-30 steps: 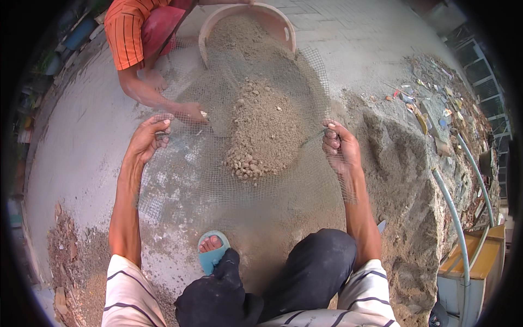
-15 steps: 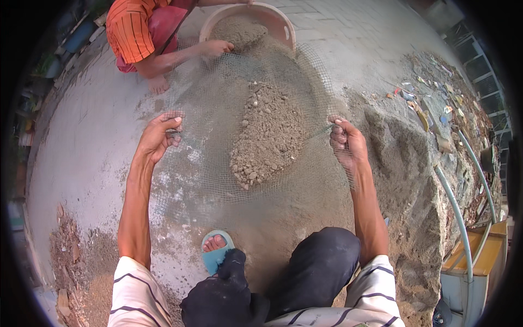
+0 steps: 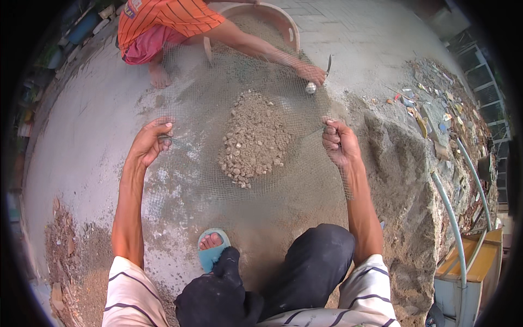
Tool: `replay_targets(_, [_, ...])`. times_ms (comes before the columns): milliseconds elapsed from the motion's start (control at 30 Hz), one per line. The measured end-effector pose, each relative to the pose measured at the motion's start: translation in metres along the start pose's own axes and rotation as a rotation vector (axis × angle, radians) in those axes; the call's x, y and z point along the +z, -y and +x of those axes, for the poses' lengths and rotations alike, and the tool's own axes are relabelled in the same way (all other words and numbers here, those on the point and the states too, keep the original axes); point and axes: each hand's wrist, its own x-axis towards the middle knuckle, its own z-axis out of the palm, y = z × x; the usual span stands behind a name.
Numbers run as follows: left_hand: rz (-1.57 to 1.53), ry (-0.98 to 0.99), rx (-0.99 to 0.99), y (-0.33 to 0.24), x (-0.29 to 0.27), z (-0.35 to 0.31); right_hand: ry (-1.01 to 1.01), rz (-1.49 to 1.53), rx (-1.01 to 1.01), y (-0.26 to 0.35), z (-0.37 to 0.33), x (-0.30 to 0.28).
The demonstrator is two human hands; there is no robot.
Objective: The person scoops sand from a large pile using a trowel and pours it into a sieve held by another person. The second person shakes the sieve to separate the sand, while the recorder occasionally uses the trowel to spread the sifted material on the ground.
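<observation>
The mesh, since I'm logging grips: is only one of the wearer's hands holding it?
No, the left hand and the right hand grip opposite sides of the mesh.

Fine-gridded mesh (image 3: 207,169) spread out, a lumpy brown sand heap (image 3: 253,139) resting near its middle

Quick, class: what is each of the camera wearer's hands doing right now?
Left hand: closed, holding the left edge of the mesh screen.
Right hand: closed, holding the screen's right edge.

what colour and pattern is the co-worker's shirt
The co-worker's shirt is orange with thin dark stripes, best seen in the head view.
</observation>
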Motion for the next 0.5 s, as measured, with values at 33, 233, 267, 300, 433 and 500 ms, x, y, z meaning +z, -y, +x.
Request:
replay_targets(33, [0.032, 0.045, 0.016, 0.002, 0.021, 0.006, -0.009, -0.109, -0.003, 0.001, -0.005, 0.008])
replay_targets(233, [0.006, 0.000, -0.032, 0.014, 0.009, 0.000, -0.068, -0.036, 0.016, 0.006, 0.008, -0.037])
replay_targets(267, [0.005, -0.009, -0.034, 0.016, 0.028, -0.014, -0.047, -0.044, 0.046, 0.006, 0.003, -0.044])
replay_targets(300, [0.025, 0.052, -0.026, 0.012, 0.052, -0.016, -0.027, -0.052, 0.077, 0.008, 0.000, -0.051])
replay_targets(433, [0.032, -0.029, -0.043, 0.020, 0.029, -0.031, -0.074, -0.111, 0.078, -0.026, -0.002, 0.005])
replay_targets(500, [-0.022, -0.100, -0.074, 0.029, 0.007, -0.021, -0.025, -0.129, 0.082, -0.022, 0.005, -0.010])
